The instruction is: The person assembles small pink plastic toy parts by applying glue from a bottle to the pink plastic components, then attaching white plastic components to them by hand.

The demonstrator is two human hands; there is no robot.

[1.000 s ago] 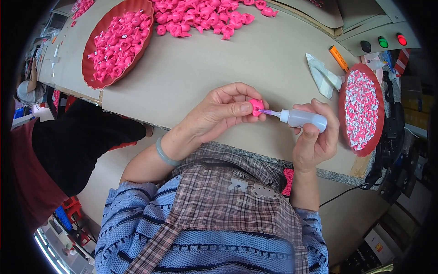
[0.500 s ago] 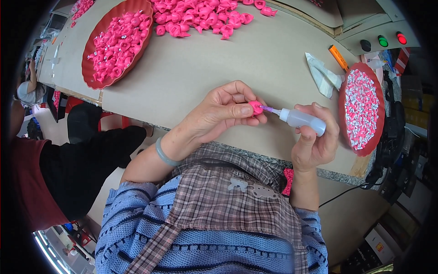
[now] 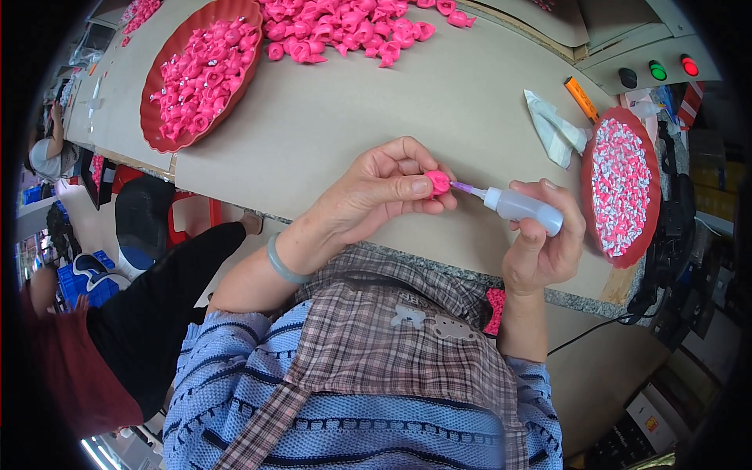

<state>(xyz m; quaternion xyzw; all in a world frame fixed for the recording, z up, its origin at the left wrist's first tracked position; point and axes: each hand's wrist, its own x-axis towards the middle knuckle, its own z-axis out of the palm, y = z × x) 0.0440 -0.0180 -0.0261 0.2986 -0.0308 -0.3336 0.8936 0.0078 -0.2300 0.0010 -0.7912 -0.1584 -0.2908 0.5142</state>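
Observation:
Pinched between the thumb and fingers of my left hand (image 3: 384, 184) is a small, rounded pink plastic piece (image 3: 439, 182) with a hollow facing right. My right hand (image 3: 544, 243) grips a translucent squeeze bottle (image 3: 526, 210), tilted with its white cap and thin purple nozzle (image 3: 468, 189) towards the piece. The nozzle tip is at or just beside the hollow; whether it touches I cannot tell. Both hands are above the near part of the table (image 3: 313, 125).
A red scalloped tray (image 3: 153, 129) of pink pieces stands far left, beside a loose pink heap (image 3: 337, 27). At right are a red dish (image 3: 654, 200) of small pink-and-silver parts, a crumpled tissue (image 3: 548, 129) and an orange marker (image 3: 581, 99). A person in black trousers (image 3: 168, 294) is at left.
My right hand has shifted slightly right, drawing the bottle's nozzle back a little from the pink piece. The piece has turned slightly in my left hand. The person at left has moved lower.

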